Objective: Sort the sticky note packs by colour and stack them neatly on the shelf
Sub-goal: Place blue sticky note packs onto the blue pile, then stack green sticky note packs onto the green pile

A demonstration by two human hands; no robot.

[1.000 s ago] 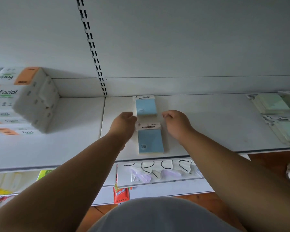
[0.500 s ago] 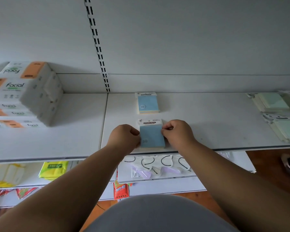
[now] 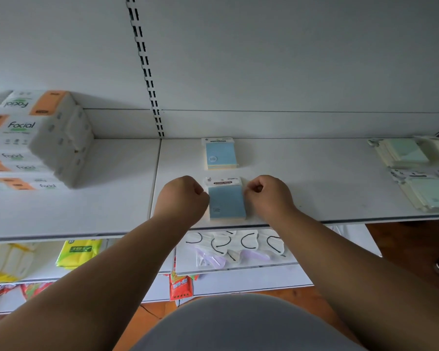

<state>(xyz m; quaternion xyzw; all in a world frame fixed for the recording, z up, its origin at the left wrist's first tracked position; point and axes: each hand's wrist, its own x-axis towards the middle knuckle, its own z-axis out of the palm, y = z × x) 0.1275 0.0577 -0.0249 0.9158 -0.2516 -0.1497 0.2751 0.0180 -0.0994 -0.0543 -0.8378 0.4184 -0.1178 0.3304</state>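
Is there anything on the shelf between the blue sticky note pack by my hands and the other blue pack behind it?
Nothing visible. Only bare shelf lies between the near blue pack and the far blue pack.

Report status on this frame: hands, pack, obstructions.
Left hand and right hand pinch near blue pack by its sides. Pack flat at shelf front. Nothing in the way.

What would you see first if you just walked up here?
Two hands, the left hand and right hand, flank a blue sticky note pack at the white shelf's front edge. Another blue pack lies behind it, and facial tissue packs are stacked far left.
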